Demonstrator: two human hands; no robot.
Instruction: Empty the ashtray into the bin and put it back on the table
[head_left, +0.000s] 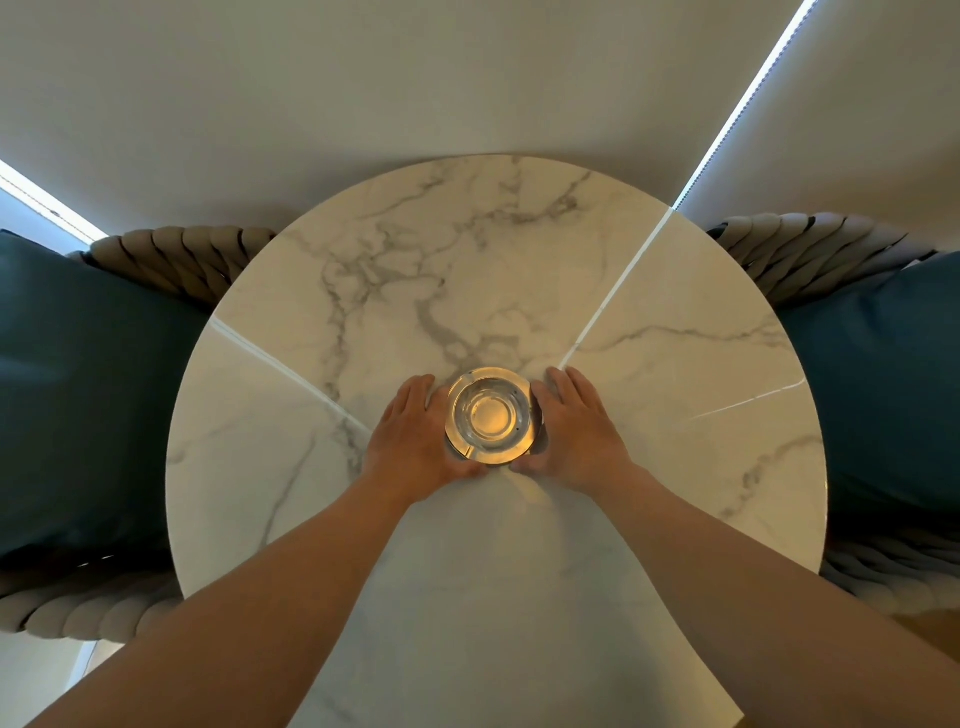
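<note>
A round clear glass ashtray (489, 414) rests near the middle of the round white marble table (649, 415). Its bowl looks bare apart from a few tiny dark specks. My left hand (415, 441) cups its left side, fingers along the rim and thumb under the near edge. Opposite it, my right hand (576, 431) cups the right side the same way. Both hands touch the ashtray. No bin is in view.
A woven rope chair with a dark teal cushion (78, 395) stands at the left of the table. A matching chair with a teal cushion (883, 395) stands at the right. Pale window blinds (467, 78) hang behind the table's far edge.
</note>
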